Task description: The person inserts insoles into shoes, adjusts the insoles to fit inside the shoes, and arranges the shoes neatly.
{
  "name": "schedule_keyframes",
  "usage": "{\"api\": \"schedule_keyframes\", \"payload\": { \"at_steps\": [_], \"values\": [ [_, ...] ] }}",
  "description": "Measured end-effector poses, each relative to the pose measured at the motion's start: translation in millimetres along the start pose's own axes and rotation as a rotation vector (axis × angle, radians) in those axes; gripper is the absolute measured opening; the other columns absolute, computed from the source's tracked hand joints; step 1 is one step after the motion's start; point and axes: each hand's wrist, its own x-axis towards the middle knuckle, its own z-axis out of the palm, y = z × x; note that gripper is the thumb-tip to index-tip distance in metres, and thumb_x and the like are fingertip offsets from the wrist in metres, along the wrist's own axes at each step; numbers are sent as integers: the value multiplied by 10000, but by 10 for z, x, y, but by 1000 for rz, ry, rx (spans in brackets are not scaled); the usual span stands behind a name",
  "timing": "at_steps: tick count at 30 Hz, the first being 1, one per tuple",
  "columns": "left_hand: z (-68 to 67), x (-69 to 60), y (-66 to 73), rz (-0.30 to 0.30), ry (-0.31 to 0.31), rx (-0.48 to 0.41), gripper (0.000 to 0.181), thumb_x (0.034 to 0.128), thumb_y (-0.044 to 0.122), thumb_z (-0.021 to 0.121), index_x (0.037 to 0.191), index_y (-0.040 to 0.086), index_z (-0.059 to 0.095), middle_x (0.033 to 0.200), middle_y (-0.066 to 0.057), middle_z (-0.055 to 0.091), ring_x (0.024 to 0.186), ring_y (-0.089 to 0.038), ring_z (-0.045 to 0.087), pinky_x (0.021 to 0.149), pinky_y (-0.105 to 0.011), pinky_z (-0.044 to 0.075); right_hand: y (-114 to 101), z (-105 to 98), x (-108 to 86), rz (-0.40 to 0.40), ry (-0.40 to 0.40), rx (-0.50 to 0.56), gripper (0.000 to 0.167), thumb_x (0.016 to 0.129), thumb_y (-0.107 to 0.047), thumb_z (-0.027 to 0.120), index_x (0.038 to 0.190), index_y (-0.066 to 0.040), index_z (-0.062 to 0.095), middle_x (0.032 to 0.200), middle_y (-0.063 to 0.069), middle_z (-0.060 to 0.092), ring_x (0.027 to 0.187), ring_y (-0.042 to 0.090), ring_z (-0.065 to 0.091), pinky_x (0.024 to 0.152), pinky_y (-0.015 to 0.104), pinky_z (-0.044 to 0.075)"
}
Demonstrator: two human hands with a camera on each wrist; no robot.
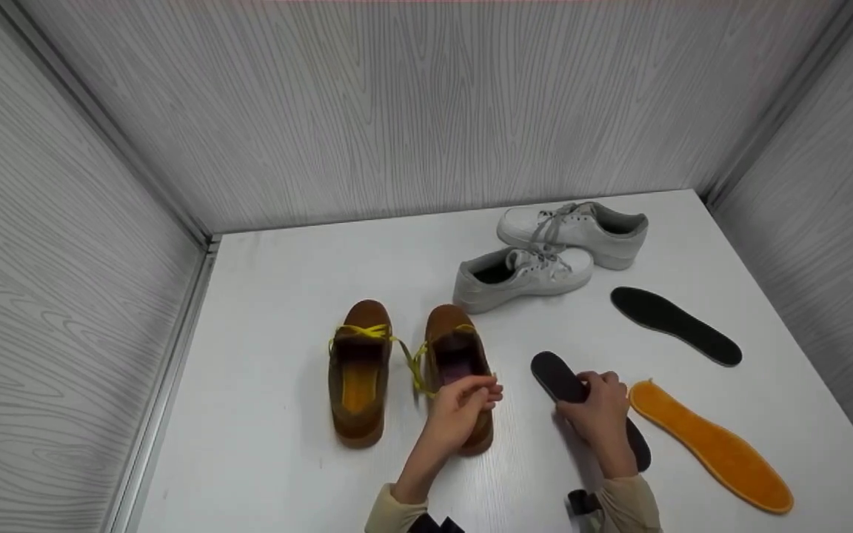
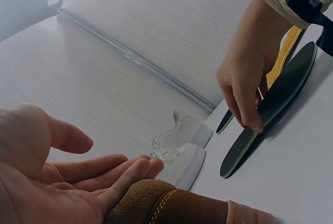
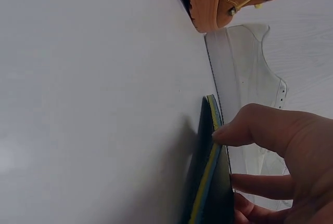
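My right hand point(image 1: 599, 416) pinches a dark insole point(image 1: 558, 376) across its middle, thumb on one edge and fingers on the other. In the right wrist view the insole point(image 3: 208, 177) shows a yellow and blue edge, with a shadow on the table beside it. My left hand point(image 1: 459, 416) is over the heel part of the right brown shoe point(image 1: 447, 320), palm turned up and fingers extended, holding nothing. In the left wrist view its fingers are just above the brown shoe point(image 2: 177, 203); whether they touch it I cannot tell.
Another brown shoe point(image 1: 358, 377) with yellow laces stands to the left. Two white sneakers point(image 1: 526, 277) are at the back. A black insole point(image 1: 674, 326) and an orange insole point(image 1: 715, 448) lie on the right of the white table point(image 1: 263, 333). Grey panels enclose it.
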Motion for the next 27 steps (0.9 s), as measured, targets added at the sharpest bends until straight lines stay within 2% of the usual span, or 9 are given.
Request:
{"api": "schedule_keyframes", "payload": {
  "at_steps": [8, 12, 19, 21, 27],
  "values": [
    [16, -7, -6, 10, -2, -31, 251, 993, -55, 472, 1172, -166, 608, 1081, -299, 662, 1036, -450, 646, 875, -432, 536, -284, 149, 199, -55, 26, 6, 534, 685, -192, 774, 1139, 59, 645, 1092, 226, 512, 1017, 404, 466, 869, 543, 356],
    [26, -1, -10, 15, -10, -43, 249, 992, -61, 467, 1167, -169, 608, 1075, -289, 666, 1040, -452, 644, 877, -438, 534, -361, 236, 273, -80, 47, -16, 524, 670, -205, 793, 1103, 57, 659, 1070, 224, 532, 1005, 417, 488, 860, 550, 369],
    [48, -11, 5, 26, -2, -27, 245, 986, -62, 467, 1149, -176, 609, 1065, -311, 658, 1029, -466, 642, 866, -405, 540, -334, 370, 321, -71, 34, -51, 528, 648, -208, 780, 1091, 54, 662, 1058, 231, 550, 1006, 432, 509, 859, 556, 388],
    [55, -17, 26, 17, 3, -24, 245, 988, -54, 472, 1152, -167, 614, 1063, -284, 667, 1037, -461, 641, 872, -380, 539, -322, 396, 320, -72, 38, -58, 533, 643, -206, 775, 1097, 48, 657, 1053, 230, 554, 1004, 435, 512, 860, 557, 389],
    [77, -20, 36, 26, 4, -12, 239, 992, -37, 482, 1146, -142, 631, 1053, -226, 687, 1035, -418, 655, 883, -387, 534, -325, 312, 306, -66, -8, -46, 586, 700, -232, 766, 1192, 54, 625, 1108, 261, 536, 1035, 455, 494, 878, 580, 365]
  ]
}}
